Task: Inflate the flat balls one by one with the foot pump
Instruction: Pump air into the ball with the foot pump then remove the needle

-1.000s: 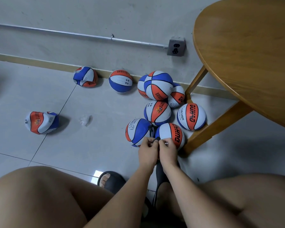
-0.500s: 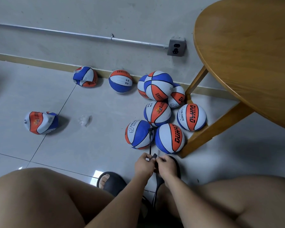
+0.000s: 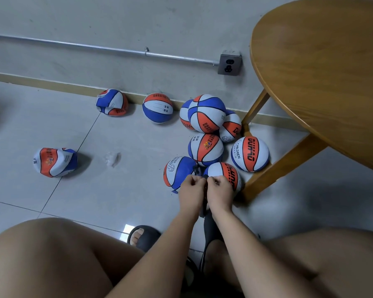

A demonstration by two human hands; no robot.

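Flat balls (image 3: 55,162) still lie well apart on the floor at your left, while your left hand (image 3: 191,187) and right hand (image 3: 219,186), both pinching the dark pump hose (image 3: 196,169), have reached forward again to the round balls (image 3: 177,173), so pumping looks not yet begun.

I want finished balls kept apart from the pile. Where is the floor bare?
Bare floor lies between the crumpled ball and the pile, save a scrap; more lies right of the table leg. Crowded: the pile, where the left hand and right hand pinch the hose.
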